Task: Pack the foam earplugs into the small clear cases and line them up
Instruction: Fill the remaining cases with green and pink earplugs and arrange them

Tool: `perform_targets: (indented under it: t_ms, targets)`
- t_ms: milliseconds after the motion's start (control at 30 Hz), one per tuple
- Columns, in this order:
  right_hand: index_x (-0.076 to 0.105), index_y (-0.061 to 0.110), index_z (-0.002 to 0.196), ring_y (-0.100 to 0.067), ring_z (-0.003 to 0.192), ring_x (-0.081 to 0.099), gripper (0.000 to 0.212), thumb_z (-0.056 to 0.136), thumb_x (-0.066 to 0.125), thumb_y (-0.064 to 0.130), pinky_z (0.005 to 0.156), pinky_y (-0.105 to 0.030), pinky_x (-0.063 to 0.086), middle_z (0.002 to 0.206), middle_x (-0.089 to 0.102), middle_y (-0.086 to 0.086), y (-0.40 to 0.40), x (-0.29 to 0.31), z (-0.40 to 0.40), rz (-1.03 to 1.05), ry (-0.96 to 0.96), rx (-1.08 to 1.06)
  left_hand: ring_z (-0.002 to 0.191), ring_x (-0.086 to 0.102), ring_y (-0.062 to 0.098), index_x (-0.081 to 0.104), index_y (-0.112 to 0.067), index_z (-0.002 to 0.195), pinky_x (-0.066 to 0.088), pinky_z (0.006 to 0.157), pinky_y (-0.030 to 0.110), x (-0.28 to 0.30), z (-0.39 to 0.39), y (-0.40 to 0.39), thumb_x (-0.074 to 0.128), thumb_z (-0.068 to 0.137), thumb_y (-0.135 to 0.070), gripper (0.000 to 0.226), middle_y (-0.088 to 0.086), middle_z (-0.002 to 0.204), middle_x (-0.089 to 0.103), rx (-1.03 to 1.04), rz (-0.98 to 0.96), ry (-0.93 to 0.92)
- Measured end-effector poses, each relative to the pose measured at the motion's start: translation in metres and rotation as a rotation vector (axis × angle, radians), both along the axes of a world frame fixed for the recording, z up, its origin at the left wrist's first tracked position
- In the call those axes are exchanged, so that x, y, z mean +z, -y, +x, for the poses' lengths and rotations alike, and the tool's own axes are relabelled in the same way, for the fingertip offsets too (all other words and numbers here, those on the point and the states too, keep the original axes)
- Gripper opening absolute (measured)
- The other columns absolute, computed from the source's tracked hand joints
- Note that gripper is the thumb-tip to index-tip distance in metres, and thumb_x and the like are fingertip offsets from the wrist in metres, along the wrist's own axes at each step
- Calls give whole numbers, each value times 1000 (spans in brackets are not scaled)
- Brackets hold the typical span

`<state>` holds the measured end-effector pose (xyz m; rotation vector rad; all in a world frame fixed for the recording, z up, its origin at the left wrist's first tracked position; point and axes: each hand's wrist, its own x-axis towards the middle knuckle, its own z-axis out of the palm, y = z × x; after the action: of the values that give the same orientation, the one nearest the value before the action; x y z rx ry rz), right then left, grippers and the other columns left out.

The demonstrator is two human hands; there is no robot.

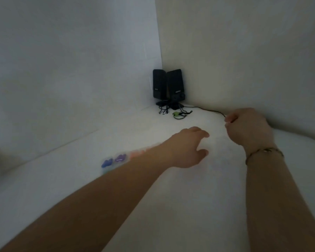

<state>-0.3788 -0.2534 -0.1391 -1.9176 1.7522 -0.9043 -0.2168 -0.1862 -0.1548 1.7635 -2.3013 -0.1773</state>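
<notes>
Earplug cases (115, 160) (three visible, blurred)

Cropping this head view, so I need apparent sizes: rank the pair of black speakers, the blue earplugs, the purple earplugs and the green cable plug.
1. Pair of black speakers
2. Blue earplugs and purple earplugs: alike, blurred
3. Green cable plug

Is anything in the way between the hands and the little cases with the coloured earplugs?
Partly: the left forearm lies across the row of small clear cases, hiding its right end. The left hand has reached beyond them; the right hand is off to the side.
</notes>
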Motion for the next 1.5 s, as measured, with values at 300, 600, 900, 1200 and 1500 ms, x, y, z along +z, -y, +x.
perform_targets:
  t_ms: [300, 600, 900, 1200, 1500]
  targets:
    - [70, 21, 99, -23, 80, 53, 19, 86, 56, 16, 74, -26, 39, 102, 68, -5, 13, -11, -4, 43, 194, -102, 115, 50, 21, 62, -32, 117, 38, 98, 43, -16, -40, 28, 63, 87, -44, 32, -5, 124, 57, -12, -104, 21]
    - [69, 23, 93, -21, 76, 50, 12, 87, 59, 24, 68, -26, 37, 88, 63, -1, 8, -6, -5, -45, 242, -180, 88, 54, 13, 62, -28, 102, 47, 90, 36, -11, -49, 36, 70, 79, -30, 25, -6, 101, 64, 81, 4, -130]
    - [73, 23, 100, -7, 82, 62, 29, 90, 54, 3, 77, -19, 50, 92, 70, 7, -26, 4, 52, -359, 291, 396, 81, 62, 17, 63, -16, 103, 49, 78, 29, 50, 26, -14, 44, 100, -40, 31, 0, 100, 65, 198, -100, -573]
    - [75, 17, 99, 2, 72, 59, 12, 88, 71, 16, 67, -2, 43, 86, 74, 7, -123, 2, 129, -798, 354, 789, 85, 69, 27, 66, -10, 101, 53, 86, 49, 47, 124, -151, 55, 89, -45, 39, 13, 98, 70, 238, 4, -974]
    - [75, 15, 96, -14, 64, 66, 19, 96, 56, 18, 52, -32, 50, 87, 74, 5, -163, -17, 163, -1115, 104, 944, 95, 71, 29, 73, -6, 100, 56, 73, 27, 4, 143, -215, 85, 62, -48, 57, 18, 102, 73, 332, -80, -1460]
